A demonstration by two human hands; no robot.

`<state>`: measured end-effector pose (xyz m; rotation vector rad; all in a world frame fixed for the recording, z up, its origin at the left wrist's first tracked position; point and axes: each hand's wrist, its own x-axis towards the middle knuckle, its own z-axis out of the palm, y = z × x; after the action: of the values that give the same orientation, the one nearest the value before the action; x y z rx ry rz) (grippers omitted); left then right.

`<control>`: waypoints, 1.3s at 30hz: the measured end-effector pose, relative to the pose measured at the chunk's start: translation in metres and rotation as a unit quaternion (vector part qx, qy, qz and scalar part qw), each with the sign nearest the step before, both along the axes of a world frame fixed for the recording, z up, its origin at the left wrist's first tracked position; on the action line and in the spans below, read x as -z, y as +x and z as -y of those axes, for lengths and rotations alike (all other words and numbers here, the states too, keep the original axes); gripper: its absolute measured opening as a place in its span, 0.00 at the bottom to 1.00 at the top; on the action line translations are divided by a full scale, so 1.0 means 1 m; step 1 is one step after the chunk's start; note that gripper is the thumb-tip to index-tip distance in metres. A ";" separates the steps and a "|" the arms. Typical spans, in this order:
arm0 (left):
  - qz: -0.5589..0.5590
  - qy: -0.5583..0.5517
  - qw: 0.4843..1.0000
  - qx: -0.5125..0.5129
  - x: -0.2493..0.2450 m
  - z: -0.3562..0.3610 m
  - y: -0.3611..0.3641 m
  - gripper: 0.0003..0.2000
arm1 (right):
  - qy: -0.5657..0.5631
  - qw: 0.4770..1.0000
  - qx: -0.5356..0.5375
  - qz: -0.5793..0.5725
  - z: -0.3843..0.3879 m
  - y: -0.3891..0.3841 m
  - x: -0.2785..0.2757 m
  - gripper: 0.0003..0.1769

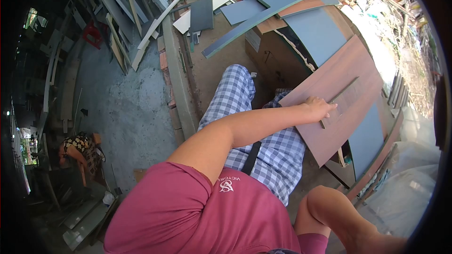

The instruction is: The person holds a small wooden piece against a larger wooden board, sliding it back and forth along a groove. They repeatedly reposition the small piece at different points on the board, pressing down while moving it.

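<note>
My left hand reaches across to a large brown wood-grain board tilted on a pile beside my knee. On that board lies a small rectangular wood piece of similar colour. My left fingers are closed at its near edge, with the index finger pointing along it. My left hand hides part of that edge. On the other side my right arm is bent at the elbow, and its hand lies beyond the lower right of the view.
A brown box stands under grey-blue panels and a long grey strip. Offcuts lie behind. Bricks edge a concrete kerb. A person bends at the far left, and clear plastic sheeting lies at right.
</note>
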<state>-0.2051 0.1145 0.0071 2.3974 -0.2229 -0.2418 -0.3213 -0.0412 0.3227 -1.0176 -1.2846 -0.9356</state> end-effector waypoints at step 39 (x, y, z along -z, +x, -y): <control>-0.066 -0.004 0.998 0.014 -0.018 0.047 -0.075 0.32 | -0.441 0.568 0.478 -0.505 0.017 -0.005 0.322 0.30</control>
<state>-0.2805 0.0670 0.0254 2.3618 -0.1958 -0.4088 -0.3262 -0.0584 0.0010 -2.6800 0.0405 -0.1240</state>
